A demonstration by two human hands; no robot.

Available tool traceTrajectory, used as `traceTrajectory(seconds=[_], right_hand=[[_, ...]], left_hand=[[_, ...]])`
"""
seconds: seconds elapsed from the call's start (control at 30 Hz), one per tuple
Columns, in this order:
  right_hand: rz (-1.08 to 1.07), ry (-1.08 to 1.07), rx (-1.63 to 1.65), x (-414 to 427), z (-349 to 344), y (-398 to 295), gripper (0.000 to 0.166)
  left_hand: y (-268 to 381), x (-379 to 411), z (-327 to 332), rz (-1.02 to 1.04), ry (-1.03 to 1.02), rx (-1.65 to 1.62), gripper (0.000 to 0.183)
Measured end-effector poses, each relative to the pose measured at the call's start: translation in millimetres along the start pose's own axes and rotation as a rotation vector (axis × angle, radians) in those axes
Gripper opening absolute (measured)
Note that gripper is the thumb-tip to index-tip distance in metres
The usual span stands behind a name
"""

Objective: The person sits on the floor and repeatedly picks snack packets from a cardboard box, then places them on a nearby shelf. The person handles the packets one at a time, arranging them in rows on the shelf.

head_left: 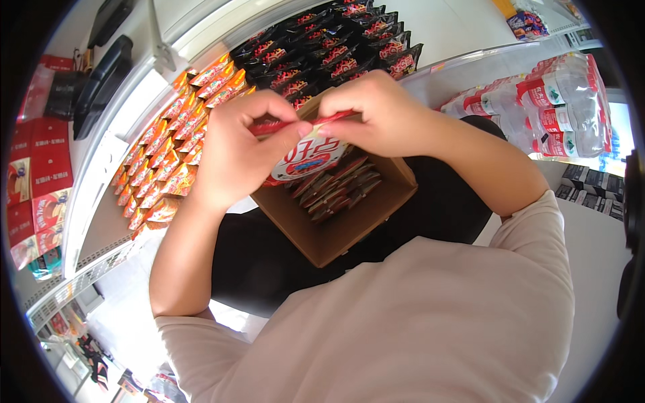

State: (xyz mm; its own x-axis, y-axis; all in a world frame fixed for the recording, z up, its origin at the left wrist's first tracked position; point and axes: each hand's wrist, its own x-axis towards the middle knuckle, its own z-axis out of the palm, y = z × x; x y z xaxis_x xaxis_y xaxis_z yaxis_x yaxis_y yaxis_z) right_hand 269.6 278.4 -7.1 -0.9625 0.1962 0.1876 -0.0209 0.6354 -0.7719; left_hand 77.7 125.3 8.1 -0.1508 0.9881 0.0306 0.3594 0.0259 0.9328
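Note:
Both hands pinch the top edge of a red and white snack packet [310,160] between thumbs and fingers. My left hand [252,143] grips the packet's left part, my right hand [370,116] its right part. Just below, on my dark-clothed lap, an open cardboard box [322,252] holds several flat packets [340,189] standing in rows. The held packet covers part of the box's far left side.
Orange snack packets [166,146] stand in rows on the shelf at the left, with black packets [327,45] beyond the box. Shrink-wrapped plastic bottles [559,111] are at the right. A white shelf frame [113,166] curves past on the left, beside red boxes [48,156].

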Motion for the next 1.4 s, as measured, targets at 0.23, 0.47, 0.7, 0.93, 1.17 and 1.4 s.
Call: traceTrajectory(seconds=[0.23, 0.47, 0.7, 0.93, 1.17, 1.4], right_hand=[[0.22, 0.02, 0.297, 0.8, -24.7, 5.7, 0.022], [0.199, 0.061, 0.268, 5.2, -27.9, 4.7, 0.014], [0.17, 0.06, 0.437, 11.9, -18.1, 0.1, 0.013], [0.105, 0.36, 0.389, 6.6, -44.3, -21.4, 0.012], [0.108, 0.459, -0.374, -2.0, -67.9, -55.8, 0.011], [0.24, 0.169, -0.335, -5.4, -71.5, -63.7, 0.015]], left_hand=[[-0.7, 1.5, -3.1, -0.129, -0.087, -0.238, 0.026], [-11.0, 6.4, 7.2, -0.102, -0.083, -0.103, 0.024], [-15.0, 6.2, 21.3, -0.037, -0.101, 0.082, 0.028], [-15.5, -1.0, 29.4, 0.041, -0.118, -0.106, 0.027], [10.1, -4.7, 20.5, 0.044, 0.011, 0.102, 0.023], [2.2, -14.1, 15.1, 0.249, 0.099, 0.363, 0.028]])
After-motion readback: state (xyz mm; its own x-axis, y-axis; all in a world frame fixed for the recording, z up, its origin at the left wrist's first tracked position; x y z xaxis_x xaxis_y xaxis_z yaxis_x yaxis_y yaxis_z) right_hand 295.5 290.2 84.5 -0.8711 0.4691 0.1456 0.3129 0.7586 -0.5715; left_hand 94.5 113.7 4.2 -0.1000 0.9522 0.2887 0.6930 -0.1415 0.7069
